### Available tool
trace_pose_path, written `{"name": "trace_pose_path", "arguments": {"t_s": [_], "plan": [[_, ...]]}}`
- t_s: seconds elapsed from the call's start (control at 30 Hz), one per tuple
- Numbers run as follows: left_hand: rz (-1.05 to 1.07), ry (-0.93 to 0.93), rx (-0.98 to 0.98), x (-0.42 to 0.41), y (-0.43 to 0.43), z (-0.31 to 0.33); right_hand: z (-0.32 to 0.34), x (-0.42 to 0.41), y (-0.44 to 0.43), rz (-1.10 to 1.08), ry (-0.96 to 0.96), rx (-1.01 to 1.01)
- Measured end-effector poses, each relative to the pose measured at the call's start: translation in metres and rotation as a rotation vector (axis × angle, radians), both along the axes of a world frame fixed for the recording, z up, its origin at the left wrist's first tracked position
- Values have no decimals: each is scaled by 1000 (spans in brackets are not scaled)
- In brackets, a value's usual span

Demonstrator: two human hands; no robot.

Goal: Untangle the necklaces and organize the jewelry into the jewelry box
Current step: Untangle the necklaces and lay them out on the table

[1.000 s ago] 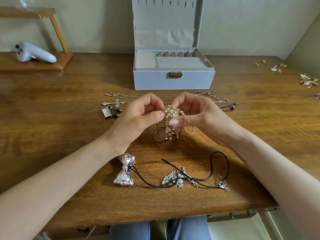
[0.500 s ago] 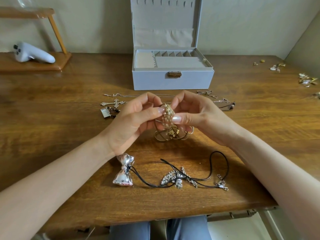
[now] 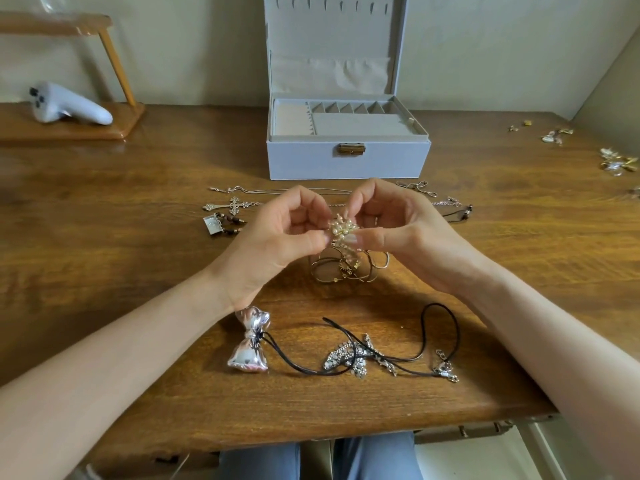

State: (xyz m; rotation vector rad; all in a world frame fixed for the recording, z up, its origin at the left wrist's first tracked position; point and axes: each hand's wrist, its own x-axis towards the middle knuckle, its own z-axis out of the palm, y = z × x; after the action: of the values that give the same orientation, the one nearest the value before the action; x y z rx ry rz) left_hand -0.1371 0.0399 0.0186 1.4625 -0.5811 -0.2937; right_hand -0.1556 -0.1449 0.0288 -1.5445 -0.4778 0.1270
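While our left hand (image 3: 273, 244) and right hand (image 3: 398, 233) meet above the middle of the brown, wood-grained desk (image 3: 104, 237), each grip pinches narrowly, thumb against fingertip, on a knobbly cluster of cream pearls on gold wire (image 3: 341, 227). Under it we see a tangle of thin gold wire hoops (image 3: 346, 268), round and glossy, looped through one another down to the desk; we cannot tell how they join the cluster.

Nearer to us lies a puffy, mirror-bright silver bow pendant (image 3: 250, 341) on a smooth black cord (image 3: 450, 327), which winds across a glittering stone-set silver pendant (image 3: 341, 358). Beyond our hands we see a fine silver chain (image 3: 277, 190), an ornate silver cross pendant (image 3: 234, 205) and a flat rectangular silver charm with brown beads (image 3: 221, 225).

At the back of the desk stands the pale grey jewelry box (image 3: 348, 159), its lid upright, with a brass clasp on the front and a soft beige lining divided into small compartments. To the far left a white plastic controller (image 3: 65, 105) rests on a varnished wooden stand (image 3: 69, 129). Small gold and silver pieces (image 3: 616, 162) lie scattered at the far right edge. Behind everything rises a plain cream wall (image 3: 190, 46).
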Motion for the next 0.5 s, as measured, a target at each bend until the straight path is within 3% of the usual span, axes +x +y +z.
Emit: {"name": "trace_pose_path", "arguments": {"t_s": [0.5], "plan": [[20, 156, -137, -1, 0, 7, 6, 2, -9, 21, 54, -35]]}}
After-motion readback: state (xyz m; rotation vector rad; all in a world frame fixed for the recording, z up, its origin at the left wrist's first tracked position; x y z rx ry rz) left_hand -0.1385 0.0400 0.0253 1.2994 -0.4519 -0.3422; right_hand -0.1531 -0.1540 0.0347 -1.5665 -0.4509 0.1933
